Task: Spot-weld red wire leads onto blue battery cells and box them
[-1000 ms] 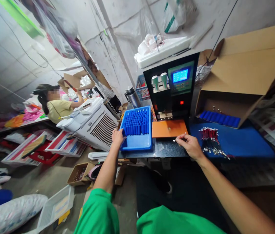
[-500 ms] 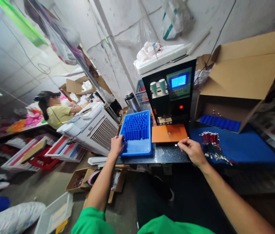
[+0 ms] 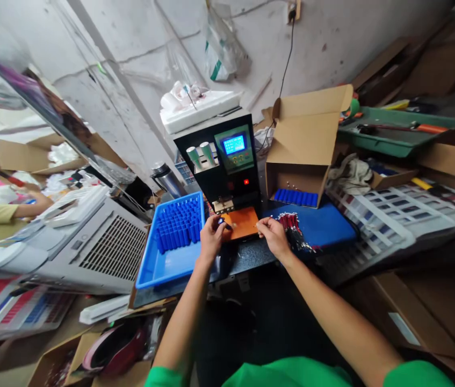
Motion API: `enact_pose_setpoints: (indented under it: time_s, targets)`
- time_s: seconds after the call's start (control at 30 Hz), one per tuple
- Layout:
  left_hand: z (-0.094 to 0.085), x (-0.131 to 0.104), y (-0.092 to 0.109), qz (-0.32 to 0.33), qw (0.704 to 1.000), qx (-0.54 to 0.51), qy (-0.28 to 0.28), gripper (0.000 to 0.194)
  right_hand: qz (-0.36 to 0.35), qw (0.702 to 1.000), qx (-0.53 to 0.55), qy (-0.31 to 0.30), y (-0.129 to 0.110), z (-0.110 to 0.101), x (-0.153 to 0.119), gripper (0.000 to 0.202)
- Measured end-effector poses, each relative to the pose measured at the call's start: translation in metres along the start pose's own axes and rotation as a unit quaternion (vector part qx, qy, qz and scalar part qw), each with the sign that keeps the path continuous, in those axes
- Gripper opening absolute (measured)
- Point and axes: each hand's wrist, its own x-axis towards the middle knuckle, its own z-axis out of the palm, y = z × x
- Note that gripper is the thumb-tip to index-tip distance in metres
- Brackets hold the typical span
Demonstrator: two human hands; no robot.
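Observation:
At the left front of the black machine point(image 3: 256, 188), my left hand point(image 3: 210, 239) is closed with a blue battery cell point(image 3: 222, 221) between thumb and fingers; only its end shows. My right hand point(image 3: 273, 236) is pinched over the right edge of the orange plate point(image 3: 243, 221), on something small and thin that I cannot make out. Rows of blue cells point(image 3: 177, 226) stand upright in the blue tray point(image 3: 171, 267), left of my left hand. A bundle of red and black wire leads point(image 3: 291, 226) lies just right of my right hand.
Behind the leads, an open cardboard box point(image 3: 302, 131) holds more blue cells point(image 3: 295, 197). A steel flask point(image 3: 166, 177) stands behind the tray. A grey air cooler point(image 3: 90, 242) is at the left, with a co-worker's arm point(image 3: 29, 207) beyond it. White crates point(image 3: 396, 204) flank the right side.
My left hand has gone from the blue tray's edge to the front of the machine and now holds a cell. My right hand is closer to the orange plate. The view has swung right.

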Motion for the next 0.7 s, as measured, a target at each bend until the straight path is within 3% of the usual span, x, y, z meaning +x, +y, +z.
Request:
enact_pose_setpoints:
  time_s: [0.07,0.23,0.53,0.7]
  targets:
    - [0.010,0.003,-0.004,-0.012,1.000,0.020,0.001,0.036,-0.004,1.000,-0.009,0.006,0.001,-0.001,0.003,0.033]
    - [0.013,0.004,-0.013,-0.046,0.999,0.004,-0.014,0.038,-0.021,0.999,-0.031,-0.002,0.005,0.005,0.017,0.030]
    - [0.034,0.005,-0.020,-0.042,0.998,-0.048,-0.026,0.035,-0.042,0.998,-0.031,-0.043,0.006,0.034,0.051,0.031]
    - [0.036,0.000,-0.021,-0.030,0.998,-0.039,-0.024,0.035,-0.046,0.997,-0.034,-0.056,0.008,0.046,0.059,0.030]
